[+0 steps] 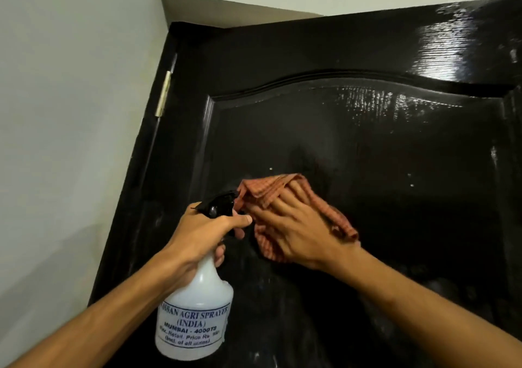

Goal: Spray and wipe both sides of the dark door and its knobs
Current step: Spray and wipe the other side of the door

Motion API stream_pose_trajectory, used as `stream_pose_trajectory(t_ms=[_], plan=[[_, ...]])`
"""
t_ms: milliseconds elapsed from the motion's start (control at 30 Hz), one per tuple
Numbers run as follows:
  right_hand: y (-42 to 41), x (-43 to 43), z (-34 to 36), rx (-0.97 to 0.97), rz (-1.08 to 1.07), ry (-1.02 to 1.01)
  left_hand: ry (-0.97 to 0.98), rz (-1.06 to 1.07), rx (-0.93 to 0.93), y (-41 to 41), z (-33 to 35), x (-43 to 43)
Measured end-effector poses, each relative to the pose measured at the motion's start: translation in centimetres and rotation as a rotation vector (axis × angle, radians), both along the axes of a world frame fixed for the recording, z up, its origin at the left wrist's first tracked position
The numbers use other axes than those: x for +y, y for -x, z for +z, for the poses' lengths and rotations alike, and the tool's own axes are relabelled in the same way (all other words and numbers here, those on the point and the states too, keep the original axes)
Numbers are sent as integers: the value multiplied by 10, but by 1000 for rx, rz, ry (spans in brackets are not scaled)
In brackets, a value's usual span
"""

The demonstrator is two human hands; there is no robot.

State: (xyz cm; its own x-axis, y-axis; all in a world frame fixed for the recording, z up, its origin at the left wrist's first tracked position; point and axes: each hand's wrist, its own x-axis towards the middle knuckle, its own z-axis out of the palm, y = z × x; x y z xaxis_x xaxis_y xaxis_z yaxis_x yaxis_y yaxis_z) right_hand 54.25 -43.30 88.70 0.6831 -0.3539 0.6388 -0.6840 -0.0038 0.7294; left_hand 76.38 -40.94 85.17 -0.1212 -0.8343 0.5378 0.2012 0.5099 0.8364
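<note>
A pale wall (70, 113) fills the far left, well out from the left hand (197, 235). Between wall and hand runs the hinged edge of the dark door (367, 141), with a pale metal hinge (164, 93) high above the hand.

The left hand is curled round the neck of a white spray bottle (197, 311), thumb laid over the top and a finger at the trigger. The bottle body hangs below the hand in front of the door's lower left part. Its black spray head (220, 203) points up and right and reaches the near corner of the cloth.

Just right of that hand, the right hand (296, 226) lies flat with fingers straight and spread, pressing an orange checked cloth (268, 186) against the door's recessed panel. The cloth sticks out beyond the fingertips and past the hand's right side.

Above both hands the panel's arched moulding curves across, and the door's top edge lies higher still, against the pale wall. To the right of the right hand the glossy door face runs bare to the frame's edge, with wet-looking streaks shining in the upper right.
</note>
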Motion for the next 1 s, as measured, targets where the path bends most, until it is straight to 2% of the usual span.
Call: stream_pose_trajectory(t_ms=[100, 133, 300, 367, 467, 633, 700, 767, 800, 833, 933, 1000], plan=[[-13, 4, 45, -257, -89, 175, 9, 16, 3, -15, -1, -5], [-25, -2, 43, -277, -106, 208, 8, 25, 6, -23, -3, -10], [-68, -47, -29, 63, 39, -85, -19, 75, 36, -51, -13, -24], [-69, -47, -4, 34, 22, -6, -22, 92, 15, -60, -16, -28], [-78, -43, 29, -212, -37, 161, -38, 126, 18, -75, -19, -38], [-108, -76, -30, 99, 77, -93, -85, 215, 20, -94, -36, -60], [-113, -74, -2, 17, 37, -19, -80, 270, 12, -100, -44, -67], [-124, -69, 29, -214, -20, 79, -70, 334, -8, -106, -50, -74], [-134, -73, 31, -259, -15, 106, -78, 368, -2, -112, -55, -79], [-140, -81, 25, -222, 2, 91, -89, 386, 14, -113, -59, -82], [-163, -113, -18, 97, 35, -107, -100, 439, 25, -120, -77, -86], [-171, -122, -13, 164, 61, -120, -81, 479, 9, -119, -86, -85]])
